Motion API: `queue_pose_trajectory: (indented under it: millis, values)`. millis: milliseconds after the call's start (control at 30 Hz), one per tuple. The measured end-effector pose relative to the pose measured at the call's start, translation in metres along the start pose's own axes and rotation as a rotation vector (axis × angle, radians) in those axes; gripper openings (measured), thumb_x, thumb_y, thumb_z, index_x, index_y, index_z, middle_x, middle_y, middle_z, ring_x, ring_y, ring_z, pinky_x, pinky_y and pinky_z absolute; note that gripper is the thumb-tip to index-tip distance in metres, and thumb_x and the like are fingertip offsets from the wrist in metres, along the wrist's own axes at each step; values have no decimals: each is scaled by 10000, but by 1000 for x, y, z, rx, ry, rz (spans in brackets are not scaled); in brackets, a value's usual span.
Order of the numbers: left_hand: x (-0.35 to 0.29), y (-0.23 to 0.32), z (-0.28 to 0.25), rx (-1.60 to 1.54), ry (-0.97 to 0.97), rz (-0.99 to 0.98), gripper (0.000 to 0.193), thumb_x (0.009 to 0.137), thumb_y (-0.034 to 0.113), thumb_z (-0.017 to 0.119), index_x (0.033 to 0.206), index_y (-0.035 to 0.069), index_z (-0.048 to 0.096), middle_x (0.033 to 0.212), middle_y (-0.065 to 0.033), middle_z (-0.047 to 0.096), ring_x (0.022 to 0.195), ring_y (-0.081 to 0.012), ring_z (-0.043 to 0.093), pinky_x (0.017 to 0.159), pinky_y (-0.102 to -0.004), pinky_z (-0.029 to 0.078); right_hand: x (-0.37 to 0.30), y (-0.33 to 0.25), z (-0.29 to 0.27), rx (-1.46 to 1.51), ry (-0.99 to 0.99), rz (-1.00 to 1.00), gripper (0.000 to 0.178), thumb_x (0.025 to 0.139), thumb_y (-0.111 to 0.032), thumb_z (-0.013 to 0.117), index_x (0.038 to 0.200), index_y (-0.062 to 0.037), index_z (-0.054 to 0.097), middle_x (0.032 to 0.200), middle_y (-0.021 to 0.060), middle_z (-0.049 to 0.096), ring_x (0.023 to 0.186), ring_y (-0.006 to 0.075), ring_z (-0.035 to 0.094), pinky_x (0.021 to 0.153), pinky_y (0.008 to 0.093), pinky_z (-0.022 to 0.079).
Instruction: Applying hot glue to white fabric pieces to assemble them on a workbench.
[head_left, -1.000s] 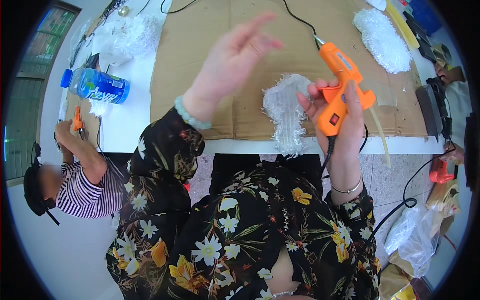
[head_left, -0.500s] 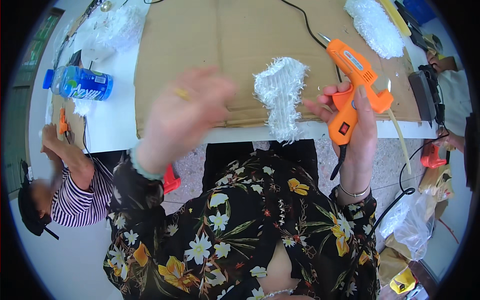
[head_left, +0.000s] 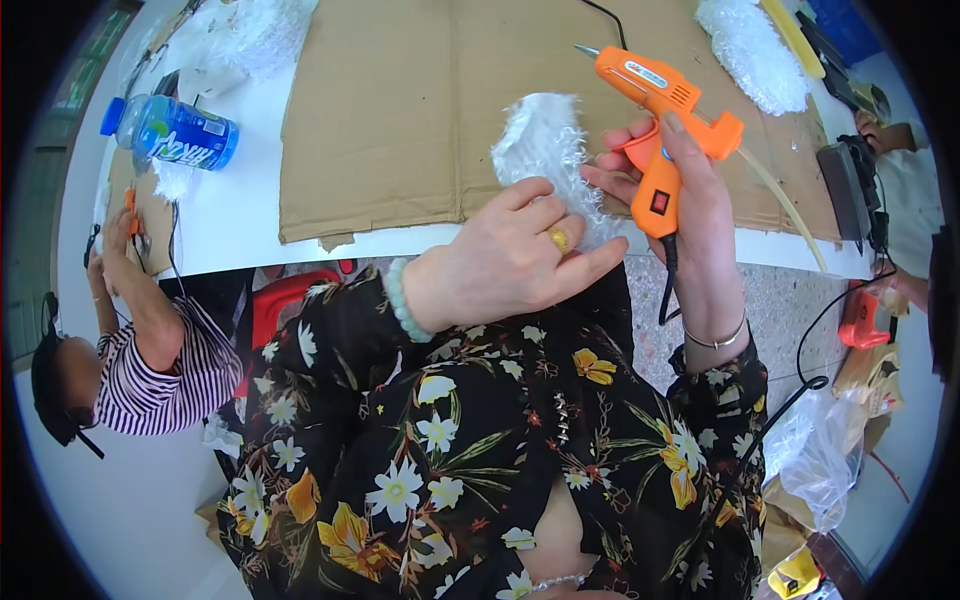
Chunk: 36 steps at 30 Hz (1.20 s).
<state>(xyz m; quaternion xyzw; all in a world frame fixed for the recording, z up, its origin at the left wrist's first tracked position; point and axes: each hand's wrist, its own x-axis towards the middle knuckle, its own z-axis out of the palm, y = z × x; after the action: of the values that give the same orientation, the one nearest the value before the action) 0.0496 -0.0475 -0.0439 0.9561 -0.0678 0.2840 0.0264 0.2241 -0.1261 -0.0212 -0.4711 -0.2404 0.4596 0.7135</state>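
My right hand (head_left: pixel 702 215) is wrapped round the handle of an orange glue gun (head_left: pixel 690 112). Its metal nozzle points to the upper left, and a pale glue stick (head_left: pixel 785 200) sticks out of the back. My left hand (head_left: pixel 515 255) is closed on the lower part of a white fringed fabric piece (head_left: pixel 540 140), with its fingertips partly out of sight. The fabric lies at the cardboard's near edge, and fingers of my right hand reach its right side.
Brown cardboard (head_left: pixel 375 120) covers the white table (head_left: pixel 250 200). A blue-labelled bottle (head_left: pixel 180 135) lies at the left, and a white fluffy bundle (head_left: pixel 755 55) at the far right. A co-worker in a striped shirt (head_left: pixel 170 385) is at the left. A black cable (head_left: pixel 785 425) runs at the right.
My left hand has come down and right onto the white fabric, whose upper part now shows a smoother face. The glue gun has moved up and left in my right hand.
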Motion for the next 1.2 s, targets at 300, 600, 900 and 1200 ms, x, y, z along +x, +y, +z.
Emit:
queue_pose_trajectory:
  millis: [300,600,900,1200]
  values:
    - [37,-15,7,8,81,-124,141,744,168,602,848,73,599,698,-49,553,709,-207,579,795,-379,480,38,-19,9,-197,-67,51,328,932,-315,535,986,5,582,880,115,653,747,172,642,663,285,537]
    - [-35,-25,-53,-25,149,-362,432,635,244,797,977,45,624,933,-81,653,896,-314,595,773,-412,488,-10,-40,-8,-576,-407,-27,328,882,-280,578,1018,19,567,914,89,612,866,174,588,778,321,480]
    - [-34,-9,-35,-47,82,-364,504,683,362,754,1065,65,608,1155,-95,606,1077,-308,554,887,-455,438,-10,-48,4,-894,-457,166,233,894,-226,593,975,-8,597,867,9,577,719,65,489,628,211,405]
    - [-31,-8,-31,-162,58,-386,503,701,332,734,1104,68,589,1176,-104,586,1119,-303,532,906,-460,416,-10,-48,14,-932,-383,188,248,909,-274,585,926,-27,596,663,-55,492,468,11,378,424,178,288]
